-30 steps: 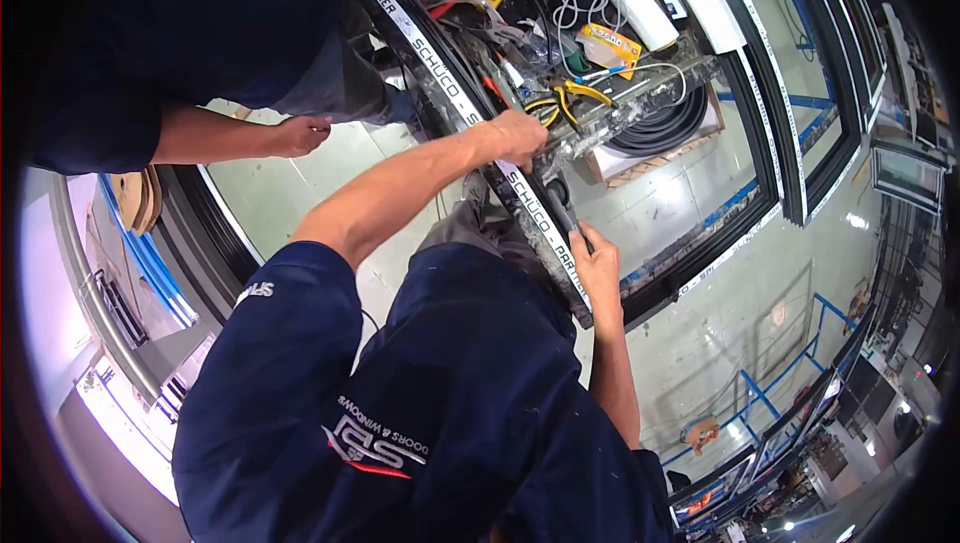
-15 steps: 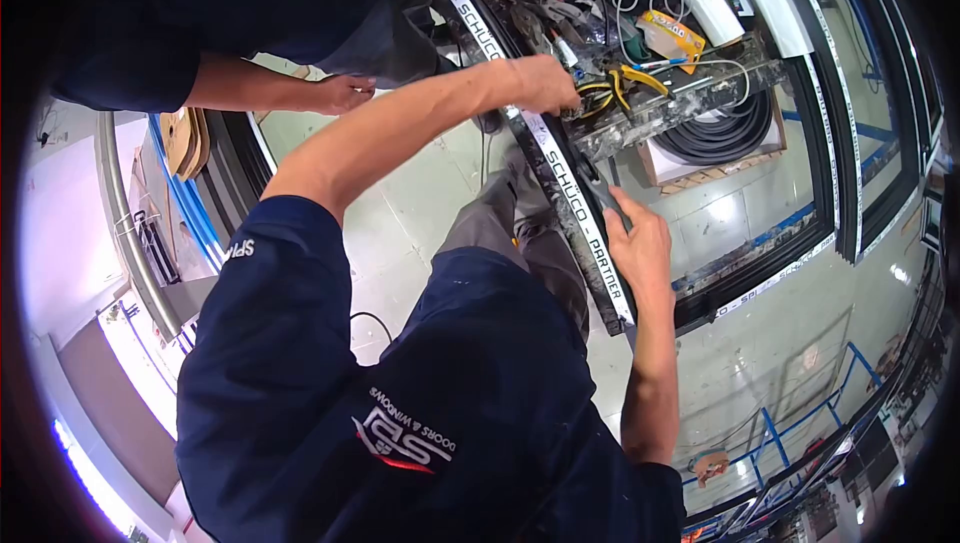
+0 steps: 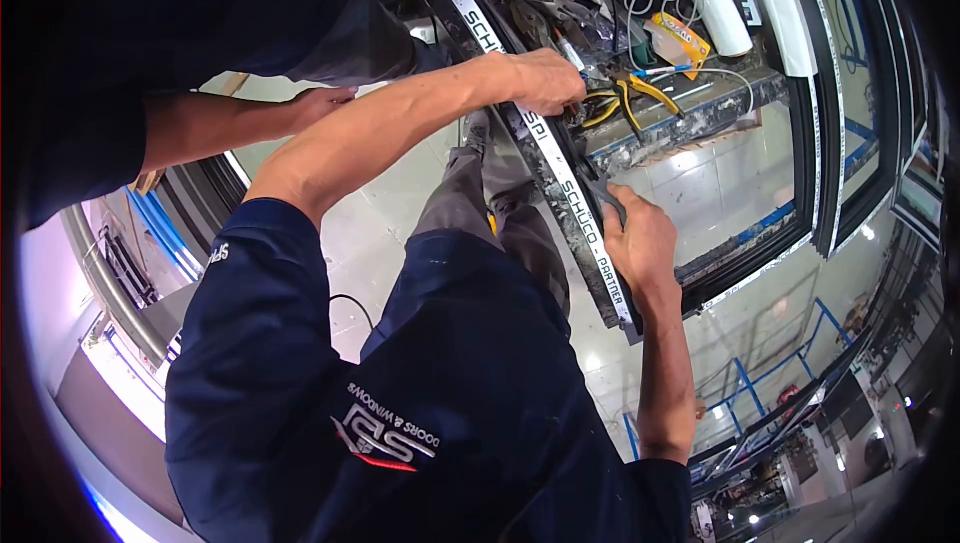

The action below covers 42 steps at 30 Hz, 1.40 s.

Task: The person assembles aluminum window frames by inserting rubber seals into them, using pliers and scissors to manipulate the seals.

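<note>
Now the right hand (image 3: 640, 243) has closed around a dark tool (image 3: 605, 198) on the profile (image 3: 560, 168); the left hand (image 3: 545, 81) still pinches its edge.

Glossy pale workshop floor (image 3: 400, 233)

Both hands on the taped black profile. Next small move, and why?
Probably slide the right hand a little further along the black frame profile with white lettered tape, pressing the dark strip it grips into the edge. The left hand braces the profile farther up, near the yellow-handled pliers.
</note>
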Available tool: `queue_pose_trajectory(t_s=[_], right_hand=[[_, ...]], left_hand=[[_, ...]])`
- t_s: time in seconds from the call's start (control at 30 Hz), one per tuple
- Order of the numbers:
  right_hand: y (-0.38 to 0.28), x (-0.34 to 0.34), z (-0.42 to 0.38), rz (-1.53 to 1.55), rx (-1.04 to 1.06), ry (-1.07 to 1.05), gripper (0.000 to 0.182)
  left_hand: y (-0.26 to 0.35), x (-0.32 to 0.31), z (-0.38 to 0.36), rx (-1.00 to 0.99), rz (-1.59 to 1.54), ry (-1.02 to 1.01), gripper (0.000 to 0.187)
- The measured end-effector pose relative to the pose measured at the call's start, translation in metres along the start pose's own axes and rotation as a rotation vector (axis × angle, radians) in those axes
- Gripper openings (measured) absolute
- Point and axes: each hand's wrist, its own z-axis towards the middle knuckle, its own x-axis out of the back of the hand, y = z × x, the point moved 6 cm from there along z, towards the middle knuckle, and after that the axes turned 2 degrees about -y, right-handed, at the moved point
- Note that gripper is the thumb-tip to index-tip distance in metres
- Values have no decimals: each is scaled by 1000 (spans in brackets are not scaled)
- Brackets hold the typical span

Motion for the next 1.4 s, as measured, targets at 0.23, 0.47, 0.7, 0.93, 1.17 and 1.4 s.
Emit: queue_pose_trajectory(t_s=[0.23,0.47,0.7,0.93,1.17,1.4], right_hand=[[-14,-6,16,-78,73,-49,26],[-44,3,49,-91,96,-58,24],[-54,-2,52,-152,96,-42,19],[-49,-3,36,-146,37,-41,18],[-28,-4,31,-172,-22,-101,23],[42,0,11,499,-376,-271,23]], left_hand=[[-16,2,4,-25,0,-86,16],[-19,11,-1,-51,-94,-61,16],[-28,4,3,-39,-148,-65,17],[-28,12,0,-48,-191,-24,13],[-36,12,-2,-74,-210,0,13],[-36,14,-3,-36,-248,6,14]])
